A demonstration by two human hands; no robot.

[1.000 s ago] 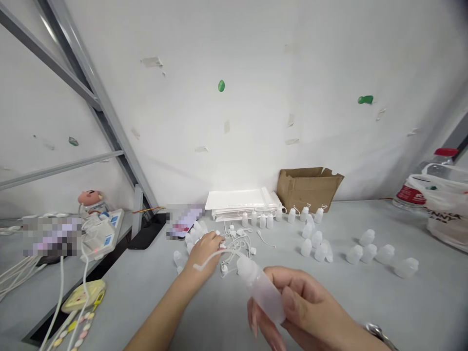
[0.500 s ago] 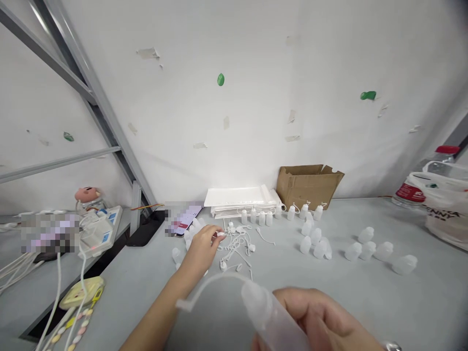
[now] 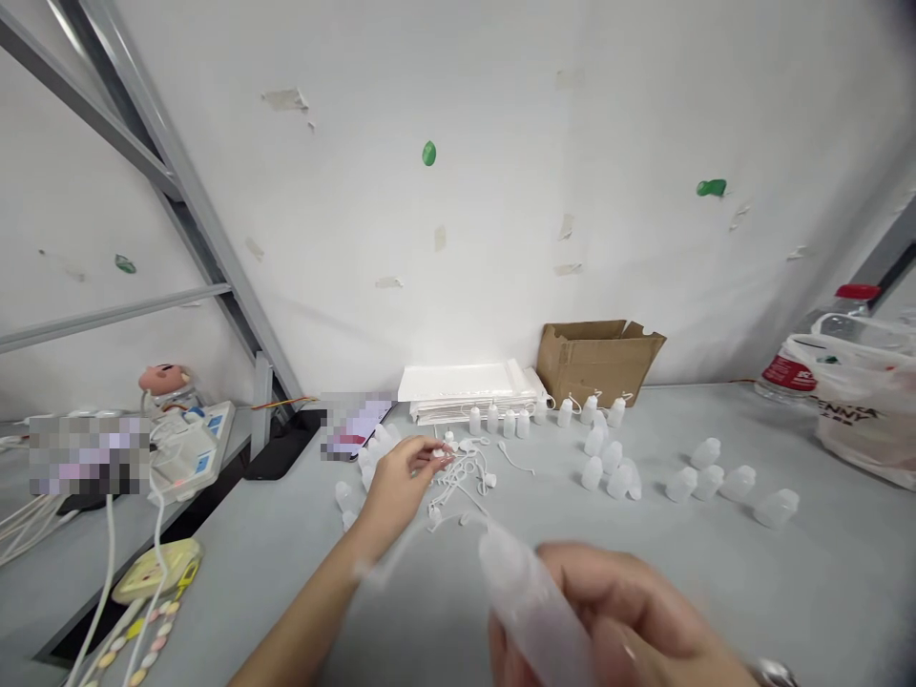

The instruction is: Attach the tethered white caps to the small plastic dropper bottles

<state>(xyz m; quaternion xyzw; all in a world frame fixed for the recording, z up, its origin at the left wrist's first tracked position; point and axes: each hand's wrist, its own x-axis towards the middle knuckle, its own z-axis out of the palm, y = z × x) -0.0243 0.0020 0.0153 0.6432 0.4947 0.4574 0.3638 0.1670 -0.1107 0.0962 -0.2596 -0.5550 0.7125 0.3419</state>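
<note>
Close to the camera, my right hand (image 3: 615, 611) is wrapped round a translucent squeeze bottle (image 3: 530, 601), tilted with its neck up and to the left. A thin white strap, blurred, arcs leftward from the neck. Farther off, my left hand (image 3: 405, 472) reaches into a tangle of white strapped caps (image 3: 458, 487). Thumb and forefinger come together round a small white cap (image 3: 439, 454), partly hidden by the fingers. Several small bottles with looped straps (image 3: 565, 412) stand behind the tangle. Other small bottles (image 3: 708, 482) without visible straps are at the right.
A stack of white flat packages (image 3: 468, 384) and an open cardboard box (image 3: 597, 363) stand against the wall. A phone (image 3: 358, 426) and more bottles (image 3: 344, 496) are left of the tangle. At far right is a plastic bag (image 3: 865, 410); a power strip (image 3: 197, 458) with cables lies left.
My left hand has shifted slightly right and up over the caps, its fingertips still together. The bottle in my right hand tilts a little differently, and its strap swings. The view has shifted slightly.
</note>
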